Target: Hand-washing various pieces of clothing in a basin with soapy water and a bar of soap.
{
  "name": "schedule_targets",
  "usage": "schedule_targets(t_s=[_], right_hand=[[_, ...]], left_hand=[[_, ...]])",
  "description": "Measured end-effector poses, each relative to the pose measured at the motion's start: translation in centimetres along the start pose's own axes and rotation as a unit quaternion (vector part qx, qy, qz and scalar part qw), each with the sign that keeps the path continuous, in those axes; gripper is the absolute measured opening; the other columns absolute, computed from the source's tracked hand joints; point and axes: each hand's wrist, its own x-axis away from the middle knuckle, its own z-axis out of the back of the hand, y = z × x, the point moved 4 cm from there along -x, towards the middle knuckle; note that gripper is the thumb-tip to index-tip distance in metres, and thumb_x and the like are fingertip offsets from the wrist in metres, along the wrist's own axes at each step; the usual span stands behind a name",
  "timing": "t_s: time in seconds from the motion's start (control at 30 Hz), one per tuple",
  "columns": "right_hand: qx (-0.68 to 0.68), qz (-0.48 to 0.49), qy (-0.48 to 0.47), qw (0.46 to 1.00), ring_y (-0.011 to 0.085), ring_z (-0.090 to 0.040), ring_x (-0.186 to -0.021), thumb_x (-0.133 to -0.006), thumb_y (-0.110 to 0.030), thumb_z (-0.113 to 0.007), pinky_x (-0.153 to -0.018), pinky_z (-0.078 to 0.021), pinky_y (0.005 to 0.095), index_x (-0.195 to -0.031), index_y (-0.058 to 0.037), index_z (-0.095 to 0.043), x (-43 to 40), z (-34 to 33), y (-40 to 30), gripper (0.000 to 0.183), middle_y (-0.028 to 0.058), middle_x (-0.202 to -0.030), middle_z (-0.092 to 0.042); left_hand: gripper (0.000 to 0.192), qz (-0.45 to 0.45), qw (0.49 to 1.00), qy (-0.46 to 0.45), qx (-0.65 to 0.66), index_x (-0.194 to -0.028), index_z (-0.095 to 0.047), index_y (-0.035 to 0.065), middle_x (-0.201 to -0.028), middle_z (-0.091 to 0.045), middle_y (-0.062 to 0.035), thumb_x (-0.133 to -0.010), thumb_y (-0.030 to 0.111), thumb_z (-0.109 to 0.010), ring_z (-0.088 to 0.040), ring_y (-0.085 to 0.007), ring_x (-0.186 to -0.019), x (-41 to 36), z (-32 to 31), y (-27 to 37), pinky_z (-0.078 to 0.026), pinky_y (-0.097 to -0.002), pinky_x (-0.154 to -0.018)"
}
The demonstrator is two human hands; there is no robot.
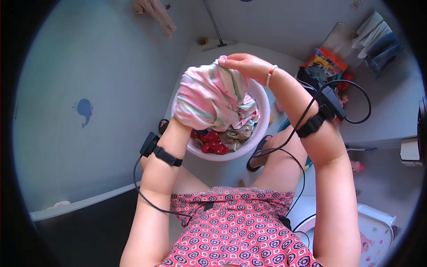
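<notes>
A pink, white and green striped garment (pixel 206 96) is bunched up over a basin. Its upper end is pinched between the thumb and fingers of my right hand (pixel 242 63). My left forearm (pixel 180 140) runs up into the cloth, and the left hand itself is covered by it, so its grip is hidden. Below stands a round pale pink basin (pixel 263 106) on the floor, between my feet. A red polka-dot cloth (pixel 213 143), a brownish patterned cloth (pixel 238 137) and more striped cloth (pixel 252 110) lie in it.
Walls stand close on the left and at the back. A floor squeegee (pixel 220 43) leans in the far corner. On the right are an orange bag (pixel 327 61) and hanging cloths (pixel 377 43). Cables from the black forearm straps (pixel 312 126) loop beside my arms.
</notes>
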Motion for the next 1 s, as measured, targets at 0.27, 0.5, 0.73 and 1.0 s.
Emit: schedule_targets(t_s=[0.27, 0.5, 0.73, 1.0], right_hand=[[0.161, -0.056, -0.004, 0.985, 0.0314, -0.065, -0.106, -0.094, -0.047, -0.058, -0.094, -0.0499, 0.0388, -0.119, -0.0018, -0.067, -0.6, 3.4, 11.7, 0.052, 0.0166, -0.113, -0.069], [0.006, -0.095, 0.101, 0.990, 0.0167, -0.067, -0.088, -0.097, -0.028, -0.060, -0.079, -0.0536, 0.0303, -0.109, 0.0002, -0.067, 0.7, 7.0, 20.5, 0.031, 0.0103, -0.099, -0.070], [-0.292, -0.230, 0.229, 0.900, 0.0138, -0.066, -0.080, -0.099, -0.026, -0.056, -0.074, -0.0549, 0.0260, -0.098, -0.0057, -0.063, 2.2, 8.6, 30.1, 0.022, 0.0061, -0.090, -0.068], [0.280, -0.185, 0.164, 0.927, 0.0311, -0.071, -0.091, -0.089, -0.031, -0.063, -0.081, -0.0564, 0.0403, -0.091, 0.0010, -0.071, 0.6, 7.0, 39.0, 0.033, 0.0203, -0.090, -0.072]], left_hand=[[0.069, 0.067, 0.994, 0.077, -0.036, -0.151, -0.031, 0.0115, -0.151, -0.041, -0.0104, -0.097, 0.047, -0.053, -0.037, -0.0248, -0.140, 1.8, -3.0, -2.0, -0.024, -0.0361, -0.120], [0.068, 0.086, 0.987, 0.118, -0.067, -0.150, -0.032, 0.0117, -0.151, -0.041, -0.0102, -0.096, 0.047, -0.053, -0.038, -0.0247, -0.140, 0.1, -4.0, -3.4, -0.024, -0.0361, -0.120], [0.068, 0.098, 0.984, 0.125, -0.076, -0.150, -0.033, 0.0119, -0.150, -0.042, -0.0100, -0.096, 0.047, -0.054, -0.038, -0.0246, -0.140, -2.3, -5.1, -4.6, -0.025, -0.0361, -0.120], [0.068, 0.111, 0.982, 0.127, -0.081, -0.149, -0.034, 0.0121, -0.150, -0.042, -0.0097, -0.095, 0.048, -0.054, -0.039, -0.0245, -0.139, -3.8, -6.1, -4.4, -0.025, -0.0361, -0.120]])
